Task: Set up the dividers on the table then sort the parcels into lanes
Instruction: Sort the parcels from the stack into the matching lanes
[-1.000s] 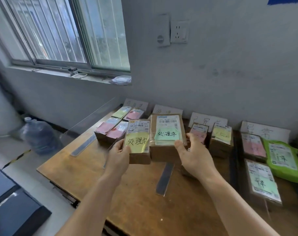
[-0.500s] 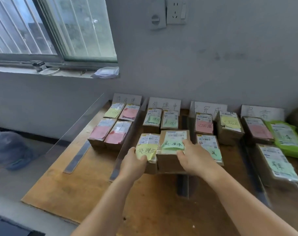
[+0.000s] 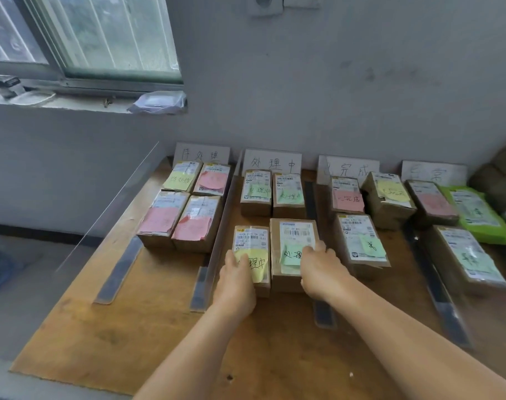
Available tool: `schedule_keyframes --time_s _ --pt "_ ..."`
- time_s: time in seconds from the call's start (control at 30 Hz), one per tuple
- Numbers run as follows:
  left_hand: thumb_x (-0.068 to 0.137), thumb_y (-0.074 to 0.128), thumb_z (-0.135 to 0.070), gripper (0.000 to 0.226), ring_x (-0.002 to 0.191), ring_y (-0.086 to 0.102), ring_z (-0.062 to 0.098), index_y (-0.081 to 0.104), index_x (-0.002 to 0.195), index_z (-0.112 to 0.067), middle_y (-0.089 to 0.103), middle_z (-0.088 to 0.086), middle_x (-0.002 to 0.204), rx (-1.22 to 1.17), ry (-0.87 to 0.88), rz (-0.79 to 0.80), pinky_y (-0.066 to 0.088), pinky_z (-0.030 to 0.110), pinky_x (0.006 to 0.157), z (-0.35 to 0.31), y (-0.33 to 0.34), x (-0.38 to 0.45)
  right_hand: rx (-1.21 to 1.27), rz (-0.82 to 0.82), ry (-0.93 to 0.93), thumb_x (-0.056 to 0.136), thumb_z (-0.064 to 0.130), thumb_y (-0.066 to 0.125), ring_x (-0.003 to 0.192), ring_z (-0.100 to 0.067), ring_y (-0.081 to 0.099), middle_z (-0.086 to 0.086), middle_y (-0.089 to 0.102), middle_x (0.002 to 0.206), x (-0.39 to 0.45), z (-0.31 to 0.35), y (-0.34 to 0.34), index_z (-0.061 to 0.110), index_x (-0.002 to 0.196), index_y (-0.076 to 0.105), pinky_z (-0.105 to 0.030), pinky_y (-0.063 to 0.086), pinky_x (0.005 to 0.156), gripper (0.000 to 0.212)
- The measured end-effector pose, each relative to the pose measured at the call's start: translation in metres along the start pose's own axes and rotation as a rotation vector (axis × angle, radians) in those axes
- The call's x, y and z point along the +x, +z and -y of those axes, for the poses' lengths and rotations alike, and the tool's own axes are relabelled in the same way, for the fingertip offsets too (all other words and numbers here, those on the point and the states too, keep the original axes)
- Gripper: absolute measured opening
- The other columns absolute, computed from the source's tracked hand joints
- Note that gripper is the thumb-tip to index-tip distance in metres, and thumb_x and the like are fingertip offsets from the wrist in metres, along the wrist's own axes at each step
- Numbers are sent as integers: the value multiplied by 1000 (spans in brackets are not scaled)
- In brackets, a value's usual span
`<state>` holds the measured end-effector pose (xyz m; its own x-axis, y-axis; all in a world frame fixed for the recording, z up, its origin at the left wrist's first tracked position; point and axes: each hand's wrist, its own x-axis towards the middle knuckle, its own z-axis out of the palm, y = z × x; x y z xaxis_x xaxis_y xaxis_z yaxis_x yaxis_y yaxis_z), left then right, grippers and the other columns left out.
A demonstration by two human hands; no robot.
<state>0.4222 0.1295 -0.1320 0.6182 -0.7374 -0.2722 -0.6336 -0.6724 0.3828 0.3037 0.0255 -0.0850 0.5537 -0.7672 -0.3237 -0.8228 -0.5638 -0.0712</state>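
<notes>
Now both hands are down on the table (image 3: 107, 336), each with its grip on one parcel in the second lane. The left hand (image 3: 236, 287) has its fingers curled over the near end of the yellow-note parcel (image 3: 251, 243); the right hand (image 3: 321, 272) wraps thumb and fingers over the near part of the green-note parcel (image 3: 293, 241). The two boxes sit side by side and touching between the grips, and seem to rest on the table. Holding one in each hand lets the pair be squared up together, I judge, so they form a second row matching the two parcels beyond the grips, under the middle sign (image 3: 272, 163) whose writing matches their notes.

Clear dividers stand upright to keep lanes apart: one (image 3: 217, 235) just outside the left grip, another (image 3: 107, 206) farther that way; dark base strips mark others past the right grip.

Counting: four signs against the wall, so four lanes. Beyond the left grip's side, four parcels. The held lane has four with these two. Past the right grip, three in the third lane, then two boxes and one green bag (image 3: 474, 215) in the fourth.
</notes>
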Motion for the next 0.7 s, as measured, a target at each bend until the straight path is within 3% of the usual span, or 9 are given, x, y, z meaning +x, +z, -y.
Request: schedule_keyframes --time_s 0.13,0.23,0.37,0.7 --pt "85 66 -6 77 147 7 26 24 149 -15 14 8 158 249 166 -98 21 36 116 -2 -2 11 -110 -108 -147 84 8 64 123 -28 35 -10 36 135 9 -1 5 13 137 37 -36 39 99 60" --pt "84 67 -5 73 141 21 25 30 146 -16 28 6 150 320 248 -88 31 35 111 -4 -5 24 -75 -111 -173 84 3 63 125 -27 35 -9 35 137 17 0 7 13 138 35 -35 40 99 62" --pt "83 66 0 64 134 29 23 39 138 -18 37 4 140 290 266 -53 45 33 97 -11 -14 45 -44 -118 -173 85 2 60 122 -27 38 -9 37 134 30 2 -1 11 133 39 -33 46 88 52" --pt "81 68 2 64 133 32 22 42 136 -17 40 2 138 304 278 -59 48 34 96 -15 -21 76 -39 -120 -142 87 4 60 123 -28 38 -13 36 137 55 8 -4 7 138 36 -33 47 87 56"
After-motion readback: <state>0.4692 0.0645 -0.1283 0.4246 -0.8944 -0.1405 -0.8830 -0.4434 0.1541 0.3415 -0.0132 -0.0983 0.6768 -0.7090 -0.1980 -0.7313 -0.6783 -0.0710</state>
